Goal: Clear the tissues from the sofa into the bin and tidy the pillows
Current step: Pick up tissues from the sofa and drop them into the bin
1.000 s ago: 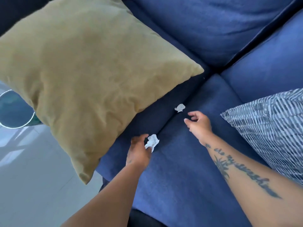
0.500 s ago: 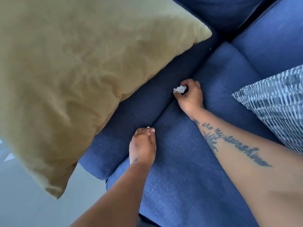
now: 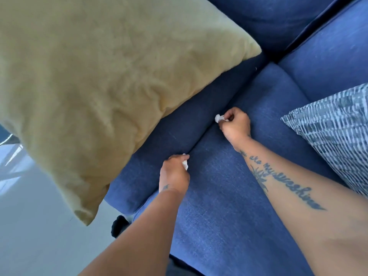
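My left hand (image 3: pixel 174 174) is closed around a crumpled white tissue (image 3: pixel 185 163), of which only a small bit pokes out by the thumb. My right hand (image 3: pixel 236 124) pinches a second small white tissue (image 3: pixel 219 117) at its fingertips. Both hands hover just over the blue sofa seat (image 3: pixel 229 206), along the seam between two cushions. A large mustard-yellow pillow (image 3: pixel 99 80) lies at the left, overhanging the sofa's edge. A grey and white striped pillow (image 3: pixel 336 134) rests at the right.
The blue back cushions (image 3: pixel 278 20) fill the top of the view. Pale glossy floor (image 3: pixel 29 226) lies at the lower left beside the sofa, with a dark sofa foot (image 3: pixel 119 226) at its edge. No bin is in view.
My right hand reached the small tissue by the seam, pinched it and drew back toward me. My left hand closed around the other tissue. The round object on the floor left the view.
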